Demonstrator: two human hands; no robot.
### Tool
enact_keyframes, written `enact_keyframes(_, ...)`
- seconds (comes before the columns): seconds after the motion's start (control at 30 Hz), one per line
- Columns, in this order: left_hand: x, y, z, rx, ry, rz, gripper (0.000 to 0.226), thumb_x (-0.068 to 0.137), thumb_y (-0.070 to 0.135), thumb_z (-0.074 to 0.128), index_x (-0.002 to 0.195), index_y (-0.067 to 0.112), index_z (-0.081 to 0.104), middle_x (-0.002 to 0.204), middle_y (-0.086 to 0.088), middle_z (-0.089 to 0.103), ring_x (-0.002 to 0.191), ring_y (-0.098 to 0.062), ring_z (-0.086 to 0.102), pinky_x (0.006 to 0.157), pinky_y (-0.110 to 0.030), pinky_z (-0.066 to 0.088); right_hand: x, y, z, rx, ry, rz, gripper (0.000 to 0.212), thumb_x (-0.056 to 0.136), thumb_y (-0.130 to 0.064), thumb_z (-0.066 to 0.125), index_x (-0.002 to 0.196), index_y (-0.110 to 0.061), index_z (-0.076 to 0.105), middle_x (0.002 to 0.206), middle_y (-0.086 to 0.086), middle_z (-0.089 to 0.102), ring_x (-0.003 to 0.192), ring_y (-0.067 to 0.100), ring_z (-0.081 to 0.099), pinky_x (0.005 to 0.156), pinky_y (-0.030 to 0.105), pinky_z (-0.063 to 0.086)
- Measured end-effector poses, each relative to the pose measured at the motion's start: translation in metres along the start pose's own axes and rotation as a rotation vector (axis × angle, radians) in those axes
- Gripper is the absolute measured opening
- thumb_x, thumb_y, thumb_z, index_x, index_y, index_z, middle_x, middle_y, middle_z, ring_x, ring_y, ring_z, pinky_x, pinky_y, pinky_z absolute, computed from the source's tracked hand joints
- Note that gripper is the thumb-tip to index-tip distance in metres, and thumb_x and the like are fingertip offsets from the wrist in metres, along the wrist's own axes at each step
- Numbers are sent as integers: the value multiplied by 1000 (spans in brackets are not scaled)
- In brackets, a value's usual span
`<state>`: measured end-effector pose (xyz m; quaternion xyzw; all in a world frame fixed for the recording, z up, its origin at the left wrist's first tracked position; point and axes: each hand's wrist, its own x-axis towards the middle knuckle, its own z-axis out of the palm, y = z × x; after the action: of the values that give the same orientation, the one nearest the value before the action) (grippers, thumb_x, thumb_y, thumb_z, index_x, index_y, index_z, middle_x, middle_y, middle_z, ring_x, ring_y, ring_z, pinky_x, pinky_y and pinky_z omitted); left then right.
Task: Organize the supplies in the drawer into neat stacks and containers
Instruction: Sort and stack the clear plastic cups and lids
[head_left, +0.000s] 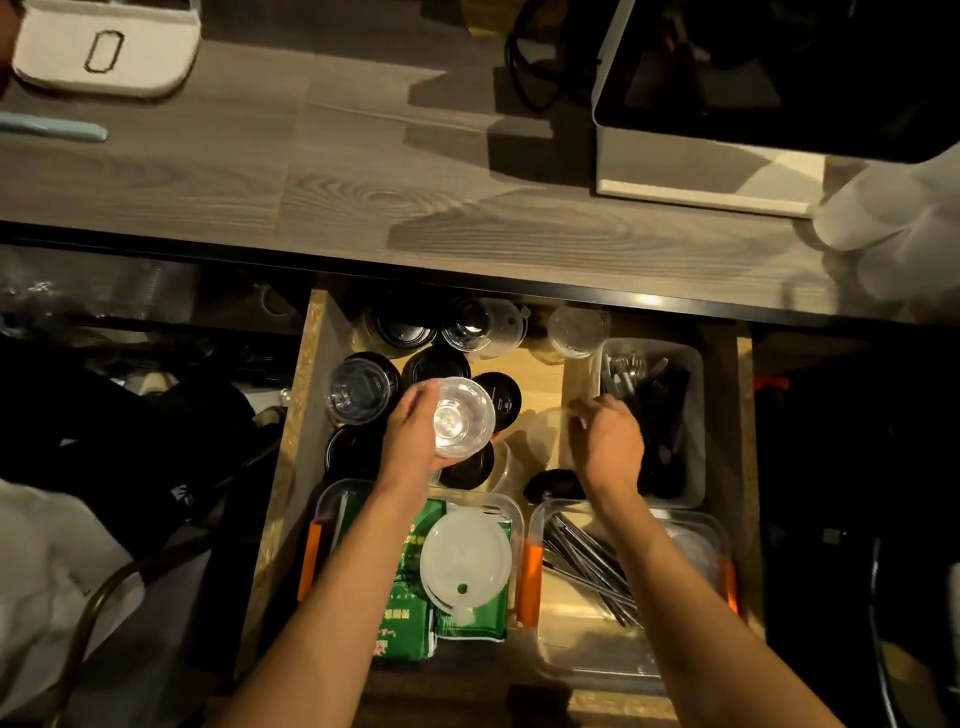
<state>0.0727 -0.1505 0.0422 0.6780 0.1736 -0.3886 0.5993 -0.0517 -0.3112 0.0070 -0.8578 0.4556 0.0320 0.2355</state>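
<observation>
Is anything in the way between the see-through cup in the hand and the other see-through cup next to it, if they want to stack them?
Nothing visible. The left hand holds the clear cup above the drawer, and the other clear cup sits just to its left on a black lid, mouth up, with open space between them.

I am looking at a wood-grain surface (260, 171) running above the drawer. A white lidded box (104, 47) is sitting at its far left corner, with a pale blue stick-like item (52, 127) lying just beside it. A white open-topped box (727, 130) is standing toward the right, black cables (535, 67) curling beside it.
</observation>
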Motion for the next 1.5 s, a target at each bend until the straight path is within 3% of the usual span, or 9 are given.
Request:
enact_keyframes(0.27, -9, 5, 14, 66, -43, 43, 20, 98, 47, 54, 109, 40, 70, 133, 0, 57, 120, -23, 55, 83, -45, 60, -24, -50, -54, 847, 171, 35, 24, 94, -5, 60, 114, -12, 71, 102, 1, 67, 87, 2, 65, 68, 11, 51)
enact_keyframes(0.5, -26, 0, 29, -6, -207, -8, 56, 80, 70, 59, 124, 35, 61, 125, -1, 63, 111, -22, 64, 88, -49, 59, -32, -75, -19, 651, 46, 47, 32, 101, -17, 50, 131, -19, 61, 116, -4, 51, 98, -1, 52, 92, 17, 43)
enact_keyframes(0.67, -28, 3, 25, -14, -182, 22, 18, 96, 44, 58, 112, 37, 61, 128, -3, 59, 113, -22, 62, 80, -42, 60, -33, -77, -10, 736, -79, -13, 32, 101, -7, 45, 126, -14, 61, 111, -10, 63, 104, 6, 59, 90, 15, 47)
enact_keyframes(0.9, -31, 3, 14, 109, -255, 106, 44, 86, 51, 66, 126, 36, 58, 126, 7, 58, 113, -15, 60, 86, -40, 59, -26, -67, -18, 515, -176, -193, 42, 97, -4, 49, 137, -16, 56, 120, 0, 68, 108, 10, 62, 78, -1, 37)
enact_keyframes(1.0, -29, 3, 13, 53, -193, 105, 15, 101, 35, 55, 114, 39, 62, 118, 9, 60, 107, -14, 61, 80, -37, 60, -29, -70, -21, 689, -265, -168, 38, 103, -11, 44, 138, -20, 55, 124, -11, 61, 105, -12, 55, 85, -1, 36)
enact_keyframes(1.13, -27, 2, 15, 72, -153, 119, 19, 104, 35, 47, 114, 38, 62, 120, 4, 60, 106, -16, 61, 71, -34, 59, -33, -75, -13, 895, -242, -128, 33, 107, -22, 37, 131, -22, 60, 120, -19, 61, 111, -8, 56, 94, 12, 43)
enact_keyframes(1.27, -23, -4, 11, 117, -97, 143, 16, 104, 35, 49, 108, 40, 63, 118, -1, 64, 107, -20, 64, 74, -38, 61, -39, -83, 4, 931, -136, -37, 32, 107, -17, 35, 106, -13, 67, 93, -5, 67, 85, 3, 61, 76, 18, 46)
enact_keyframes(1.43, -18, -7, -10, 9, -14, 72, 13, 102, 31, 55, 101, 38, 65, 116, -1, 64, 108, -25, 63, 72, -47, 63, -24, -79, 10, 947, -492, 69, 43, 107, -36, 31, 103, -18, 70, 96, -1, 72, 92, 12, 66, 81, 30, 51)
enact_keyframes(1.5, -15, -4, -23, -19, 20, 76, 9, 100, 34, 57, 105, 36, 65, 121, -1, 60, 112, -25, 59, 66, -41, 63, -14, -65, 15, 821, -389, 170, 40, 105, -37, 36, 105, -15, 70, 96, 3, 72, 92, 18, 66, 81, 33, 52)
